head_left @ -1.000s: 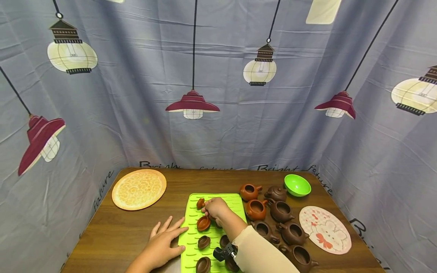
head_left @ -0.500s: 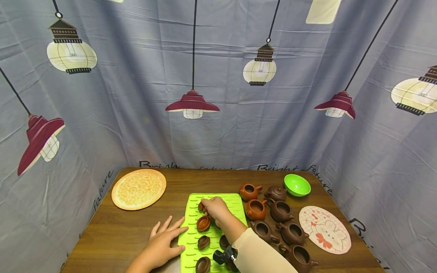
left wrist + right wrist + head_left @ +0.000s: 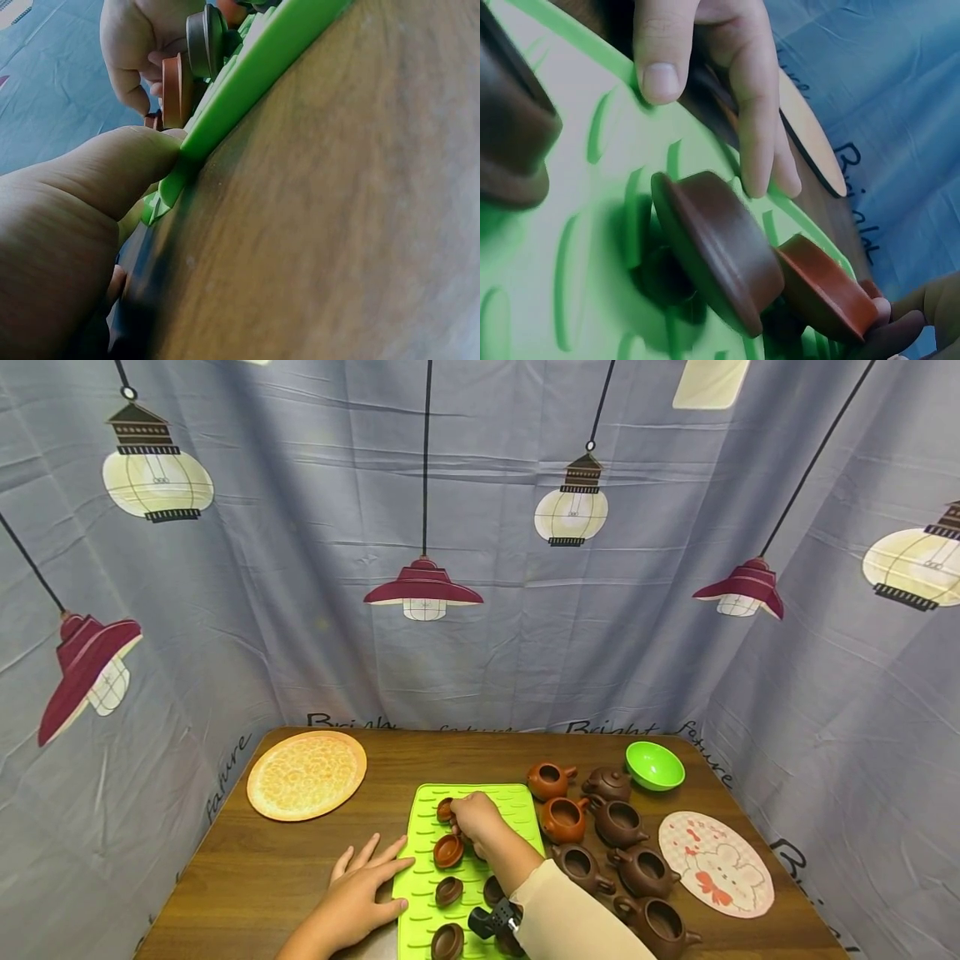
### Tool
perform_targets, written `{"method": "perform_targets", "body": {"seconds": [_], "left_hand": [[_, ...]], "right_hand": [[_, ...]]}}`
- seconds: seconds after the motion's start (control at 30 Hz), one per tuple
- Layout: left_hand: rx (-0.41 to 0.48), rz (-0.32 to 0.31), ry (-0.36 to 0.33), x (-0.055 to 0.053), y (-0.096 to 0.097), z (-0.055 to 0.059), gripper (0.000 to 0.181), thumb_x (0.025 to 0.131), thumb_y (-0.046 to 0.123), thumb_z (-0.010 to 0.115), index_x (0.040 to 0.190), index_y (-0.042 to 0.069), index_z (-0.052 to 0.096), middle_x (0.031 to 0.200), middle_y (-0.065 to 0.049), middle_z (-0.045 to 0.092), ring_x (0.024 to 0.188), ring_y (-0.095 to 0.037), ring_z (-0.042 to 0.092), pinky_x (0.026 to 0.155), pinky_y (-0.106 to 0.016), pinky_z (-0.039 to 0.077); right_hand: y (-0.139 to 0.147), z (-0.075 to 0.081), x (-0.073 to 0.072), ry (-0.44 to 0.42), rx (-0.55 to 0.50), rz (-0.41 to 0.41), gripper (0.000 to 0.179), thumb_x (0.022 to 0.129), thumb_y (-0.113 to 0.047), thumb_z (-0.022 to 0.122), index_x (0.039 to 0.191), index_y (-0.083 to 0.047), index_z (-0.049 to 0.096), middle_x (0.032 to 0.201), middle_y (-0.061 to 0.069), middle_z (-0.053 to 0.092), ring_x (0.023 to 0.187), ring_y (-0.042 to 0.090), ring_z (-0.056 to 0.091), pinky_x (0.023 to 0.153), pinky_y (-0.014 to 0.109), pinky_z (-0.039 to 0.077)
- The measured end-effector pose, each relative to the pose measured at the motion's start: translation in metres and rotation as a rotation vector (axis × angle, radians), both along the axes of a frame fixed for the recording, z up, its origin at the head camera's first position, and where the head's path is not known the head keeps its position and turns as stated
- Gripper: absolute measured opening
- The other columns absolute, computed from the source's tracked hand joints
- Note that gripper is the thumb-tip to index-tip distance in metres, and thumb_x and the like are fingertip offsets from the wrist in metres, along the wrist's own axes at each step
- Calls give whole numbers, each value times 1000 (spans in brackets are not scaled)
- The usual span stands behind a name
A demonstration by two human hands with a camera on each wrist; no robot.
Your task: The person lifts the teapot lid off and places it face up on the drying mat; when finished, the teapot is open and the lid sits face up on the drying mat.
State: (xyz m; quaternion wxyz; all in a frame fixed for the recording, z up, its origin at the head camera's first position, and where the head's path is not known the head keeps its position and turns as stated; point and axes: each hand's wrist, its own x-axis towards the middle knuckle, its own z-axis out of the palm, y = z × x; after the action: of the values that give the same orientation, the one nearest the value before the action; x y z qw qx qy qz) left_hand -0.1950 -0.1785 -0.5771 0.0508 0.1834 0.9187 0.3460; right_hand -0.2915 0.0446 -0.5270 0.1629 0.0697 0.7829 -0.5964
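My left hand [image 3: 358,897] lies with fingers spread at the left edge of the lime-green ridged mat [image 3: 510,806]; its thumb and fingertips touch the rim. At the mat's far left, my right hand [image 3: 480,818] pinches the edge of a small reddish clay teapot lid [image 3: 445,810], now hollow side up. A second reddish lid [image 3: 447,852] sits just nearer, also upturned. Brown lids [image 3: 448,892] stand in rows toward me, some partly hidden by the right arm. In the right wrist view, a brown lid [image 3: 720,247] rests on its knob.
Right of the mat stand two reddish teapots [image 3: 563,820] and several brown lidless ones [image 3: 618,822]; one brown teapot [image 3: 607,784] has its lid on. A green bowl [image 3: 655,766] and a rabbit-print mat [image 3: 716,864] lie further right. A round yellow mat [image 3: 307,775] is at back left.
My right hand has moved slightly left onto the far reddish lid, which has gone from tilted on its side to hollow side up. The left hand has stayed put.
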Motion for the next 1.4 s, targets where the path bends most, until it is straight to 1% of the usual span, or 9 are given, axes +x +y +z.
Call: {"method": "perform_targets", "body": {"seconds": [0.4, 0.5, 0.6, 0.7, 0.83, 0.97, 1.07, 1.2, 1.4], "left_hand": [[-23, 5, 16, -2, 3, -1, 61, 92, 46, 78, 147, 25, 63, 169, 3, 38, 158, -47, 21, 118, -74, -2], [-19, 3, 12, -3, 3, -1, 61, 92, 46, 78, 147, 25, 62, 169, 2, 38, 158, -47, 20, 118, -75, -3], [-12, 2, 5, -3, 3, -1, 61, 92, 45, 78, 147, 25, 62, 169, 2, 37, 159, -48, 20, 118, -75, -3], [-10, -1, -2, -3, 2, -1, 62, 92, 46, 78, 148, 25, 62, 169, 2, 37, 159, -48, 19, 118, -75, -3], [-12, -10, -9, -2, 3, -1, 62, 92, 46, 77, 148, 26, 61, 170, 2, 36, 159, -48, 18, 117, -75, -4], [-4, -7, -15, 0, 2, -1, 62, 92, 45, 78, 148, 23, 62, 170, 1, 36, 158, -50, 18, 117, -76, -5], [-2, 5, -6, 1, 2, 0, 61, 91, 44, 79, 147, 22, 63, 169, 1, 37, 158, -50, 18, 117, -75, -4], [-7, 12, 3, 0, 2, 1, 61, 92, 44, 79, 147, 22, 63, 170, 1, 37, 158, -49, 19, 118, -75, -4], [-3, 8, -4, -1, 1, 0, 62, 92, 44, 79, 147, 21, 62, 170, 0, 35, 159, -49, 17, 118, -76, -6]], "right_hand": [[4, 1, 1, 19, -22, -21, 10, 110, -13, 53, 106, -3, 53, 93, 18, 66, 63, 15, 54, 55, 23, 44], [4, 1, 1, 25, -13, -19, 10, 110, -12, 53, 104, -4, 53, 91, 18, 65, 63, 15, 54, 54, 23, 44], [3, 0, 2, 32, -7, -27, 15, 109, -13, 54, 98, -3, 55, 80, 11, 63, 59, 13, 52, 51, 23, 41], [3, 0, 3, 40, -12, -65, 12, 108, -13, 54, 103, -2, 52, 70, 6, 56, 55, 13, 51, 50, 24, 42], [4, 0, 6, 47, -42, -132, 21, 107, -12, 52, 120, 0, 41, 79, 8, 51, 55, 15, 51, 52, 26, 47], [7, 2, 9, 34, -107, -139, 20, 107, -13, 51, 117, -2, 39, 88, 12, 53, 59, 16, 51, 54, 26, 48], [12, 8, 10, 13, -160, -124, 17, 106, -14, 51, 114, -3, 40, 91, 12, 54, 61, 15, 53, 55, 24, 48], [26, 24, 9, 0, -217, -93, 20, 106, -15, 50, 119, 0, 48, 93, 9, 53, 64, 14, 52, 56, 23, 45], [65, 55, -2, 52, -222, -74, 24, 107, -14, 50, 122, 3, 55, 96, 10, 56, 69, 14, 53, 57, 22, 45]]}}
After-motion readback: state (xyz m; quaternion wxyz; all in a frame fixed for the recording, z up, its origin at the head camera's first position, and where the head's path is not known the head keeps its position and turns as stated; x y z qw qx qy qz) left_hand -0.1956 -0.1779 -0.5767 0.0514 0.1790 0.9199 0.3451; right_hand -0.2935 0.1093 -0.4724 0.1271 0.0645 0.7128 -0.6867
